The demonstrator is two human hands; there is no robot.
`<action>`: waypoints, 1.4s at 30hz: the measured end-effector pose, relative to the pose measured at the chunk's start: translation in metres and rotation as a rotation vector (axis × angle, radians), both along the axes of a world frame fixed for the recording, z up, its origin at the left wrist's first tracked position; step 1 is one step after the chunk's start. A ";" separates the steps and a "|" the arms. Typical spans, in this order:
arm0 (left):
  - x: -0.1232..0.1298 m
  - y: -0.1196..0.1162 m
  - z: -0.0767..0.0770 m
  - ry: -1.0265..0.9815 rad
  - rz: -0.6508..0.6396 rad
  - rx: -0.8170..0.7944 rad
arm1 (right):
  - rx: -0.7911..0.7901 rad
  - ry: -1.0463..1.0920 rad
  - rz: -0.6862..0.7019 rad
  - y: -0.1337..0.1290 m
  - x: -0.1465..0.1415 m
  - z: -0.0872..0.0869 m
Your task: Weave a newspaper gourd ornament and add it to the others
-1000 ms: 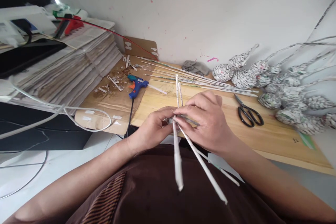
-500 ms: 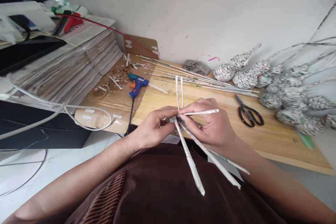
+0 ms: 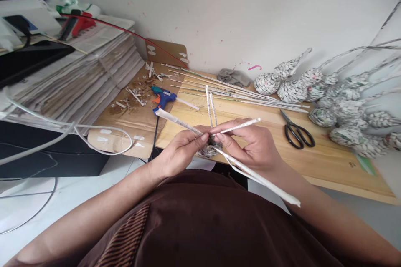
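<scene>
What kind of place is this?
Probably a small craft workspace, perhaps at home: the hands work paper strips around a small woven piece, woven paper shapes sit at the wall, and a blue glue gun and black-handled scissors lie out.

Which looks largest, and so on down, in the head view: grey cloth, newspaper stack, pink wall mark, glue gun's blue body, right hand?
1. Newspaper stack
2. Right hand
3. Glue gun's blue body and grey cloth: too alike to rank
4. Pink wall mark
</scene>
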State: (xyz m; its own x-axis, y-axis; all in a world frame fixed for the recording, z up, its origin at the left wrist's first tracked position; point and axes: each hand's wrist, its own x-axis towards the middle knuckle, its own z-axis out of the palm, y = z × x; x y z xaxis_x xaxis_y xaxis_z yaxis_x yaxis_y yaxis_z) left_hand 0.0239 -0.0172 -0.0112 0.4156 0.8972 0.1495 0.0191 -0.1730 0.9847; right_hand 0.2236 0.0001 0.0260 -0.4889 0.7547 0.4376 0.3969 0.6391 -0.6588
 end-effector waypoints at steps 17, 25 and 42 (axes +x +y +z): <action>0.003 -0.003 -0.005 0.040 0.121 -0.014 | -0.998 0.365 0.236 0.010 0.017 0.020; 0.005 -0.002 -0.002 0.092 0.128 0.080 | -0.985 0.285 0.108 0.015 0.012 0.026; 0.010 -0.001 0.000 0.157 0.126 0.114 | -0.577 0.124 0.042 0.022 0.001 0.035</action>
State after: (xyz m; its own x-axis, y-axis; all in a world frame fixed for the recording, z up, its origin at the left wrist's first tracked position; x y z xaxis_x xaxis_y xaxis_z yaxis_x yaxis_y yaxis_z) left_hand 0.0341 -0.0184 -0.0113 0.3274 0.9245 0.1954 0.1994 -0.2697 0.9421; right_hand 0.2241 0.0224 0.0608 -0.4950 0.8687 0.0178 0.2765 0.1768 -0.9446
